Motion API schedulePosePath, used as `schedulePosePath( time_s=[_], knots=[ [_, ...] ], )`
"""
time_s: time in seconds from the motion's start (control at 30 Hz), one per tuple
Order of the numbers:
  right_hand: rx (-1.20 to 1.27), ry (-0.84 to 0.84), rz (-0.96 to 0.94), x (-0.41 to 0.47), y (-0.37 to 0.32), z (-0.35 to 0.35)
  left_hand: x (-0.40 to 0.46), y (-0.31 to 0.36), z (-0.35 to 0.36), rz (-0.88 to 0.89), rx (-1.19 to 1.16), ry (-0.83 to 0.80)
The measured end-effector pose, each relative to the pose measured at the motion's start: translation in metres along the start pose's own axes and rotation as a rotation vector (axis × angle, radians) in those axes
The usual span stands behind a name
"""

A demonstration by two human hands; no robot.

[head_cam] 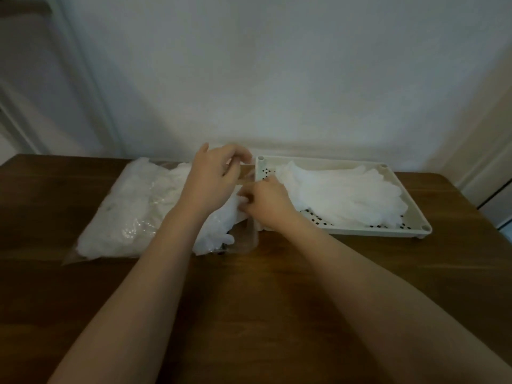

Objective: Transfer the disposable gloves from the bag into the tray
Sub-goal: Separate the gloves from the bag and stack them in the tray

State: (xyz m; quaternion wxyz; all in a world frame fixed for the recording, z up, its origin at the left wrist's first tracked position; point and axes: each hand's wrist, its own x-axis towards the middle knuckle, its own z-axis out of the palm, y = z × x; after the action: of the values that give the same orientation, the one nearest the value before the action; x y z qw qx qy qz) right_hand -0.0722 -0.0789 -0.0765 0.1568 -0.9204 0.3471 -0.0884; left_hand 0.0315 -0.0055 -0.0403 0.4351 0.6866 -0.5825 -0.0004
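Observation:
A clear plastic bag [130, 206] full of white disposable gloves lies on the left of the wooden table, its mouth facing right. My left hand [213, 178] pinches the upper edge of the bag's mouth and holds it up. My right hand [266, 203] is at the mouth, fingers closed on a white glove [219, 231] that hangs partly out of the bag. To the right stands a cream perforated tray [412, 200] with a pile of white gloves [340, 192] lying in it.
The dark wooden table [263, 286] runs up to a pale wall at the back. Its right edge lies just beyond the tray. A door frame shows at the far left.

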Motion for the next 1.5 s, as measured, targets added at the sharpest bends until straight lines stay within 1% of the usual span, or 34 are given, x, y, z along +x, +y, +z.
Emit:
schedulePosePath(
  time_s=[0.1, 0.13, 0.17, 0.23, 0.3, 0.33, 0.4, 0.43, 0.5, 0.67, 0.73, 0.8, 0.87, 0.93, 0.97, 1.03, 1.07, 1.1, 1.13, 1.17, 1.23, 1.27, 1.3, 1.33, 1.4, 1.47, 1.5],
  knots=[
    [0.571, 0.049, 0.101, -0.004, 0.004, -0.006, -0.004, -0.014, 0.004, -0.023, 0.097, -0.157],
    [0.713, 0.069, 0.114, -0.007, 0.006, -0.011, -0.006, -0.017, 0.006, -0.043, 0.127, -0.218],
    [0.789, 0.086, 0.118, -0.009, 0.006, -0.016, -0.009, -0.020, 0.008, -0.055, 0.172, -0.271],
    [0.840, 0.109, 0.118, -0.012, 0.008, -0.022, -0.014, -0.027, 0.015, -0.061, 0.285, -0.325],
    [0.929, 0.130, 0.106, -0.013, 0.007, -0.026, -0.016, -0.035, 0.019, -0.092, 0.364, -0.310],
    [1.016, 0.135, 0.102, -0.012, 0.007, -0.027, -0.015, -0.037, 0.019, -0.101, 0.365, -0.281],
    [1.260, 0.139, 0.076, -0.013, 0.005, -0.027, -0.015, -0.040, 0.019, -0.102, 0.337, -0.234],
    [1.420, 0.144, 0.074, -0.012, 0.004, -0.027, -0.014, -0.040, 0.019, -0.101, 0.341, -0.232],
    [1.734, 0.155, 0.067, -0.013, 0.003, -0.031, -0.012, -0.041, 0.017, -0.124, 0.390, -0.266],
    [2.293, 0.114, 0.011, -0.021, -0.001, -0.052, -0.016, -0.048, 0.019, -0.193, 0.392, -0.296],
    [2.414, 0.145, -0.006, -0.025, -0.002, -0.056, -0.017, -0.048, 0.021, -0.211, 0.400, -0.310],
    [2.473, 0.177, -0.001, -0.028, -0.003, -0.059, -0.016, -0.043, 0.019, -0.224, 0.372, -0.273],
    [2.499, 0.208, 0.031, -0.029, 0.000, -0.062, -0.015, -0.035, 0.014, -0.177, 0.293, -0.179],
    [2.485, 0.233, 0.113, -0.031, 0.006, -0.064, -0.013, -0.021, 0.005, -0.034, 0.286, -0.098],
    [2.446, 0.243, 0.183, -0.030, 0.011, -0.065, -0.012, -0.013, 0.001, 0.021, 0.270, -0.072],
    [2.355, 0.283, 0.352, -0.030, 0.019, -0.069, -0.009, 0.005, -0.010, 0.020, 0.158, -0.028],
    [2.272, 0.323, 0.453, -0.030, 0.024, -0.071, -0.007, 0.013, -0.014, -0.016, 0.084, -0.015],
    [2.136, 0.363, 0.558, -0.031, 0.027, -0.072, -0.005, 0.022, -0.018, -0.052, 0.008, -0.011],
    [1.950, 0.398, 0.637, -0.033, 0.030, -0.074, -0.003, 0.031, -0.020, -0.085, -0.066, -0.019],
    [1.734, 0.421, 0.671, -0.036, 0.031, -0.076, -0.001, 0.040, -0.022, -0.116, -0.137, -0.043],
    [1.296, 0.414, 0.597, -0.044, 0.032, -0.078, 0.004, 0.054, -0.023, -0.173, -0.227, -0.102],
    [1.118, 0.409, 0.510, -0.048, 0.032, -0.080, 0.006, 0.060, -0.023, -0.187, -0.235, -0.133],
    [0.991, 0.400, 0.395, -0.053, 0.031, -0.084, 0.008, 0.065, -0.022, -0.192, -0.239, -0.159],
    [0.930, 0.352, 0.272, -0.056, 0.028, -0.089, 0.009, 0.069, -0.021, -0.191, -0.250, -0.174],
    [0.897, 0.158, 0.083, -0.063, 0.025, -0.096, 0.010, 0.077, -0.020, -0.185, -0.284, -0.176],
    [0.884, -0.010, 0.001, -0.068, 0.025, -0.099, 0.011, 0.081, -0.020, -0.191, -0.302, -0.156],
    [0.909, -0.041, -0.015, -0.069, 0.026, -0.098, 0.011, 0.082, -0.021, -0.202, -0.307, -0.154]
  ],
)
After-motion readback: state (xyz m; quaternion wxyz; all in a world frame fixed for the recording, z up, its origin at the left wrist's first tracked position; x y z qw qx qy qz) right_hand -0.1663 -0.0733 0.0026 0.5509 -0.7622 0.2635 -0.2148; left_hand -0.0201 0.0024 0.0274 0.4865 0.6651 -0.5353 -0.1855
